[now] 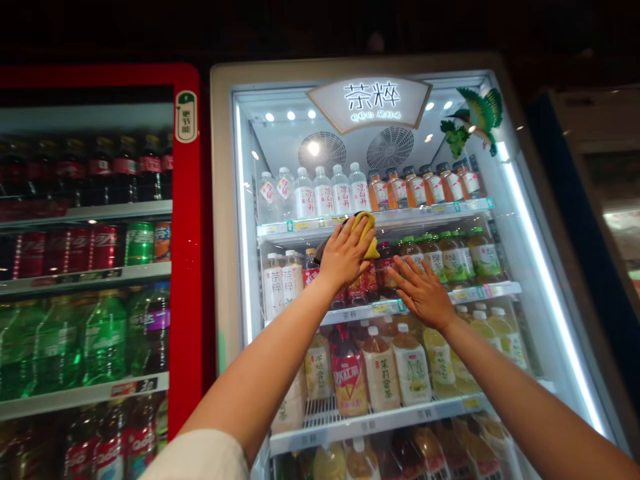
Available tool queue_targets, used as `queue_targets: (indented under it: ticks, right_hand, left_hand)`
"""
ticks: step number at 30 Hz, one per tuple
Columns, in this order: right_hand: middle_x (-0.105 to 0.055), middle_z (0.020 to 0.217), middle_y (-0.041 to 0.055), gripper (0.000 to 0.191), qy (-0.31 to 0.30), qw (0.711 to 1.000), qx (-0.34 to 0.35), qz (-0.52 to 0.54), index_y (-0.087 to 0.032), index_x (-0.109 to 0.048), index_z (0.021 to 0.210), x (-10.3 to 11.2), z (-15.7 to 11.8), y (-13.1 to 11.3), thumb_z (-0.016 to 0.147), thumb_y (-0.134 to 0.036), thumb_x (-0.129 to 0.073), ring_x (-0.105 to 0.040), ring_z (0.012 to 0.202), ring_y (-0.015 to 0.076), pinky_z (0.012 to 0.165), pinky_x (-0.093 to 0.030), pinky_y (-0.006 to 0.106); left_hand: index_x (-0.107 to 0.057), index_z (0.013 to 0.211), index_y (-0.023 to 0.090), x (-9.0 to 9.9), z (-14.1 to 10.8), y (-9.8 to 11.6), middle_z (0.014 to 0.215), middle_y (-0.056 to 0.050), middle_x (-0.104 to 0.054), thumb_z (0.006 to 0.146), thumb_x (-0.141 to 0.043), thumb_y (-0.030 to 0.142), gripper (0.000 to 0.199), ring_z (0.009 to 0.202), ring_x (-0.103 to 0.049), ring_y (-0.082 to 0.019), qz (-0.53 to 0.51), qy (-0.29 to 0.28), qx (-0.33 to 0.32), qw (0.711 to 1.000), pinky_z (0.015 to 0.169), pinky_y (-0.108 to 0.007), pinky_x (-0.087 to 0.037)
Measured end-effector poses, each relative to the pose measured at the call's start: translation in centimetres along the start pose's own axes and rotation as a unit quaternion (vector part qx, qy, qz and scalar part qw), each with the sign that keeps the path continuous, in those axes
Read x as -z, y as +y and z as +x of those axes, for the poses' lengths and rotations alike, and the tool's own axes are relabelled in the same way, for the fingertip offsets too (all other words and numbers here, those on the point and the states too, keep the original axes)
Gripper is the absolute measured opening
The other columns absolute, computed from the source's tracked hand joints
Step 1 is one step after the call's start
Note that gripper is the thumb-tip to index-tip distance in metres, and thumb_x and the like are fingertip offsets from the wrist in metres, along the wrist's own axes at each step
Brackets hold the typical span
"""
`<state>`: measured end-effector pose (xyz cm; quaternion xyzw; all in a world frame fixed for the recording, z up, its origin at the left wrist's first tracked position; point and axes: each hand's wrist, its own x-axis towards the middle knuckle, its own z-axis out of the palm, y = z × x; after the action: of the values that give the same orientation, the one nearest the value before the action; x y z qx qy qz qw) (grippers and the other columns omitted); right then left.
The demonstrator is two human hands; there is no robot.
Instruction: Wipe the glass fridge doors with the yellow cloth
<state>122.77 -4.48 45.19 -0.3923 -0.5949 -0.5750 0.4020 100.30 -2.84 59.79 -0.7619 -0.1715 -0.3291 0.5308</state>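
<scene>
A tall drinks fridge with a lit inside and a pale frame (224, 200) stands in front of me, its glass door closed. My left hand (345, 255) presses a yellow and dark cloth (370, 237) flat against the glass, just below the top shelf's front edge. The cloth shows above and beside the fingers. To its right, my right hand (423, 293) lies on the glass with its fingers spread and holds nothing. Both arms reach up and forward. Behind the glass are rows of bottles.
A red-framed fridge (187, 280) with cola, cans and green bottles stands at the left. A fan-shaped sign (370, 103) and a bird decoration (480, 113) are at the fridge's top. Another cabinet (585, 167) is at the right.
</scene>
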Motion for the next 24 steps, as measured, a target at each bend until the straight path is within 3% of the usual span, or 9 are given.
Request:
queue_targets:
  ticks: [4, 7, 10, 12, 14, 16, 20, 22, 24]
  right_hand:
    - [-0.031, 0.166, 0.0070, 0.073, 0.001, 1.000, -0.002, 0.003, -0.034, -0.010, 0.164, 0.0, -0.2, 0.0, 0.103, -0.026, -0.049, -0.035, 0.152, 0.0278, 0.124, -0.028, 0.056]
    - [-0.032, 0.166, 0.0082, 0.073, 0.001, 1.000, -0.004, 0.006, -0.034, -0.012, 0.164, 0.0, -0.5, -0.1, 0.102, -0.026, -0.051, -0.033, 0.153, 0.0287, 0.123, -0.028, 0.057]
    - [-0.036, 0.164, 0.0097, 0.072, 0.012, 1.000, -0.011, 0.010, -0.032, -0.017, 0.163, 0.3, -0.5, -0.5, 0.101, -0.025, -0.053, -0.033, 0.153, 0.0302, 0.122, -0.030, 0.059]
    - [-0.040, 0.162, 0.0119, 0.071, 0.037, 0.999, -0.025, 0.014, -0.030, -0.021, 0.163, 0.4, 0.0, -1.3, 0.100, -0.023, -0.054, -0.035, 0.152, 0.0315, 0.121, -0.030, 0.061]
    - [-0.044, 0.159, 0.0135, 0.068, 0.057, 0.998, -0.021, 0.027, -0.026, -0.028, 0.161, 0.5, 1.4, -2.6, 0.098, -0.021, -0.054, -0.038, 0.150, 0.0317, 0.121, -0.029, 0.062]
    - [-0.048, 0.158, 0.0125, 0.063, 0.046, 0.997, 0.016, 0.052, -0.024, -0.038, 0.157, 0.6, 3.6, -4.2, 0.096, -0.018, -0.053, -0.040, 0.149, 0.0304, 0.121, -0.030, 0.059]
    - [-0.046, 0.159, 0.0088, 0.050, -0.001, 0.994, 0.072, 0.077, -0.026, -0.053, 0.147, 0.3, 8.7, -7.9, 0.097, -0.021, -0.052, -0.041, 0.149, 0.0296, 0.122, -0.028, 0.059]
    - [-0.045, 0.160, 0.0082, 0.047, -0.001, 0.995, 0.071, 0.077, -0.026, -0.053, 0.147, 0.0, 10.3, -9.3, 0.100, -0.026, -0.050, -0.041, 0.149, 0.0296, 0.123, -0.023, 0.061]
    - [-0.044, 0.160, 0.0084, 0.047, 0.000, 0.994, 0.067, 0.081, -0.026, -0.052, 0.148, -0.3, 11.1, -10.2, 0.102, -0.031, -0.048, -0.040, 0.149, 0.0294, 0.124, -0.022, 0.061]
  left_hand:
    - [-0.038, 0.156, 0.019, 1.5, -1.3, -4.4, 0.171, -0.011, -0.020, 0.092, -0.060, 0.040, 0.071, 0.158, -0.015, -0.033, 0.013, 0.034, 0.204, 0.978, 0.129, -0.053, -0.017]
    - [-0.036, 0.157, 0.019, 2.2, -4.7, -5.8, 0.171, -0.013, -0.018, 0.093, -0.058, 0.039, 0.070, 0.158, -0.012, -0.036, 0.029, 0.065, 0.320, 0.945, 0.128, -0.057, -0.016]
    - [-0.032, 0.158, 0.018, 2.2, -9.1, -4.5, 0.171, -0.015, -0.016, 0.092, -0.059, 0.040, 0.074, 0.158, -0.009, -0.039, 0.048, 0.066, 0.324, 0.943, 0.126, -0.061, -0.018]
    - [-0.033, 0.158, 0.020, 2.2, -11.1, -3.4, 0.171, -0.013, -0.018, 0.090, -0.063, 0.043, 0.077, 0.158, -0.011, -0.037, 0.043, 0.018, 0.229, 0.972, 0.127, -0.059, -0.018]
    - [-0.034, 0.158, 0.023, 2.4, -11.6, -3.3, 0.171, -0.011, -0.020, 0.089, -0.065, 0.046, 0.079, 0.158, -0.012, -0.035, 0.039, -0.028, 0.142, 0.989, 0.128, -0.056, -0.017]
    - [-0.034, 0.158, 0.024, 2.9, -10.8, -4.6, 0.171, -0.009, -0.018, 0.089, -0.065, 0.047, 0.079, 0.159, -0.012, -0.033, 0.042, -0.045, 0.117, 0.991, 0.129, -0.053, -0.016]
    - [-0.034, 0.158, 0.021, 3.9, -9.8, -8.3, 0.172, -0.010, -0.017, 0.094, -0.058, 0.042, 0.072, 0.159, -0.012, -0.033, 0.059, 0.007, 0.284, 0.957, 0.128, -0.053, -0.018]
    - [-0.031, 0.159, 0.018, 3.9, -11.3, -8.6, 0.171, -0.013, -0.016, 0.096, -0.054, 0.041, 0.071, 0.158, -0.012, -0.035, 0.072, 0.042, 0.374, 0.924, 0.127, -0.055, -0.020]
    - [-0.030, 0.160, 0.017, 3.7, -13.8, -7.7, 0.171, -0.014, -0.016, 0.096, -0.054, 0.041, 0.072, 0.158, -0.011, -0.035, 0.083, 0.039, 0.386, 0.918, 0.127, -0.055, -0.021]
